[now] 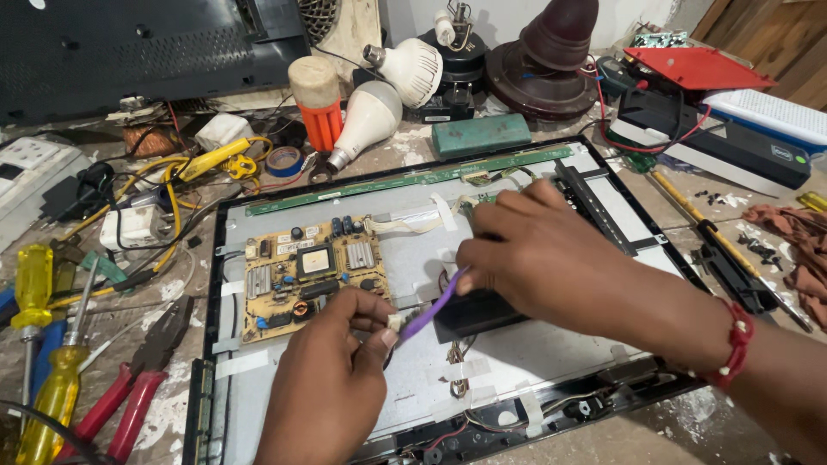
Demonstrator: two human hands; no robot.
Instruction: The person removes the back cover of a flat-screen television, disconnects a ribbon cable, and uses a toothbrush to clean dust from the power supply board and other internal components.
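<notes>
Matt grey sheet metal forms the television back panel (534, 344); the purple cable (431, 312) looks smooth plastic, the screwdriver handles (33, 284) glossy translucent yellow, the tabletop (172, 379) rough and chipped.

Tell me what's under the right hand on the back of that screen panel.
Under the right hand lies a black box-shaped part on the grey metal panel. A purple cable runs from it to the left hand. The hand covers most of its top.
</notes>
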